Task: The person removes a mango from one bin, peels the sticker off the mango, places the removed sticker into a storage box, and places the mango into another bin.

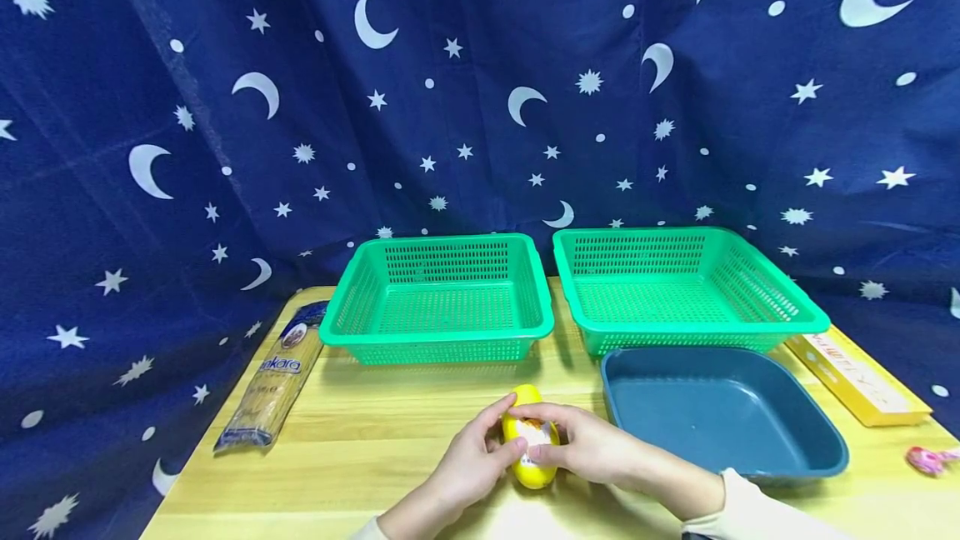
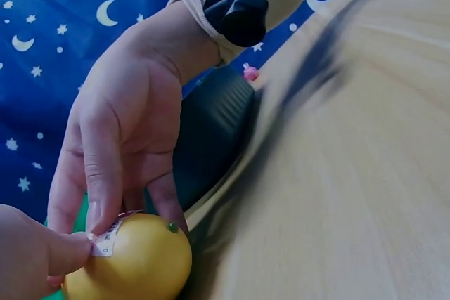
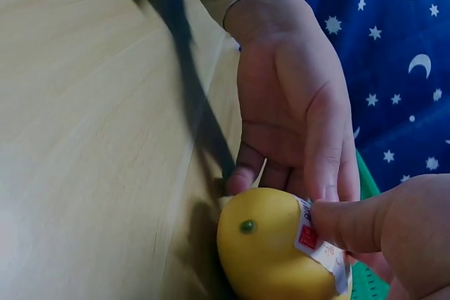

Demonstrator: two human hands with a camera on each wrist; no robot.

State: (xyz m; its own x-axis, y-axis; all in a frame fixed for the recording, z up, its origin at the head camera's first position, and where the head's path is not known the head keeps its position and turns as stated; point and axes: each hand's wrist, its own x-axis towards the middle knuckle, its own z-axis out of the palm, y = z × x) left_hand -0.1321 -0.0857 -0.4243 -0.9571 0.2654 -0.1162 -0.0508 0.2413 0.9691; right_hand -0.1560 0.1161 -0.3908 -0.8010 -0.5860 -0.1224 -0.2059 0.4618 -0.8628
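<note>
A yellow, elongated fruit-shaped object [image 1: 534, 475] with rounded ends lies between both hands at the front middle of the table. In the right wrist view, a small green nub [image 3: 247, 226] marks its near end, and a white label [image 3: 309, 238] with red print is on its side. My left hand [image 1: 472, 461] grips it from the left, with the thumb on the label. From the right, my right hand [image 1: 600, 447] holds it with fingers over the top and thumb at the label. The far finger pads are partly hidden behind it.
Two green perforated baskets [image 1: 442, 348] stand side by side at the back. A dark blue basin [image 1: 720, 415] sits before the right one. Left lies a bag of spaghetti [image 1: 272, 386]; on the right are an orange-yellow box [image 1: 862, 382] and a pink wrapped candy [image 1: 930, 461].
</note>
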